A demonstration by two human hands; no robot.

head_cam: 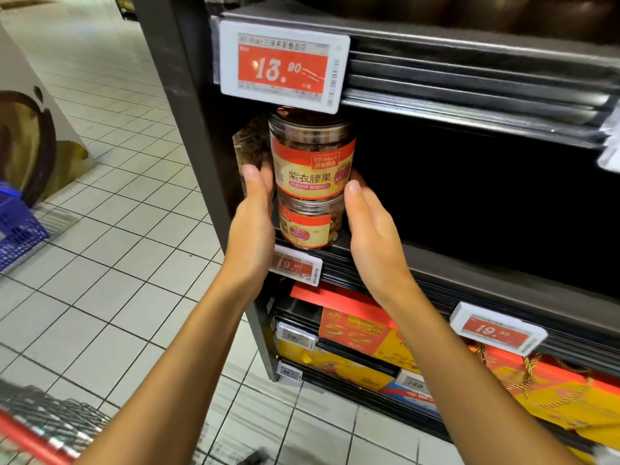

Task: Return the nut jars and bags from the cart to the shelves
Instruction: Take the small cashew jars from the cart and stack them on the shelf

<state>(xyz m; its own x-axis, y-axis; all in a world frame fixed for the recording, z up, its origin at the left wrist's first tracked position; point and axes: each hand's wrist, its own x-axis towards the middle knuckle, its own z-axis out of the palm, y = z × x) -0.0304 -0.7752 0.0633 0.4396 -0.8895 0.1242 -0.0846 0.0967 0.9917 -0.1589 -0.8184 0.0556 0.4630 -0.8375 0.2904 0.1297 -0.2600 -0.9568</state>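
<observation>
Jars of nuts sit stacked at the left end of the dark shelf (469, 263). The upper jar (313, 159) stands upright on the lid of the lower jar (310, 223), which stands just behind the shelf's front edge. Both carry orange and yellow labels.

The left grip (253, 213) is released. Its palm faces the stack from the left, and its straight fingers point up along the lower part of the upper jar. The right grip (372, 236) mirrors it on the other side, also released. Its thumb lies straight against the upper jar's lower right edge, and its fingers reach past the jar, mostly hidden. Both bare forearms rise from the bottom of the view, slanting inward toward the stack.

A large price tag (283, 67) reading 13.90 hangs from the shelf above, just over the upper jar. Red and yellow gift boxes (355, 330) fill the shelves below. The red-rimmed cart (40, 427) shows at the lower left, on the tiled floor (117, 229).
</observation>
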